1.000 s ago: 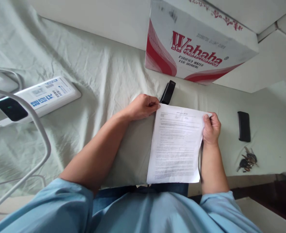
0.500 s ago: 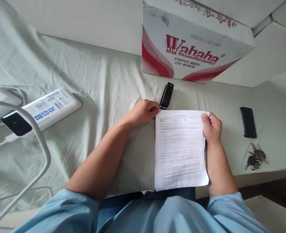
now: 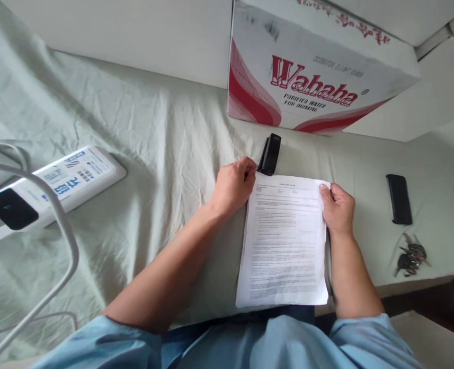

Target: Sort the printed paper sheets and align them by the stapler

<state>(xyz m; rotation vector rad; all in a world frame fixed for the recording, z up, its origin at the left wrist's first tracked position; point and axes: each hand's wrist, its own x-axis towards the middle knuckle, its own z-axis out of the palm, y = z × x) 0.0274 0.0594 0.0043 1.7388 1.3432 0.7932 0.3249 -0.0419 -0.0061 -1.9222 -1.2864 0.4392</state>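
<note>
A printed sheet of paper lies in front of me, its lower edge reaching over the table's near edge. At its upper left corner my left hand is closed, with thumb and fingertips pinched on the corner; the exact grip is partly hidden. The black stapler stands just beyond that corner, its near end at the paper's top edge and close to my left fingertips. My right hand grips the paper's upper right corner, thumb on top and fingers beneath.
Behind the stapler stands a Wahaha water carton. On the right lie a black phone-like slab and a bunch of keys. To the left are a white power strip box, a small black-screened device and a thick white cable.
My left hand has turned, its fingers curling more at the corner beside the stapler. The paper's lower end has swung slightly left. The view has shifted a little.
</note>
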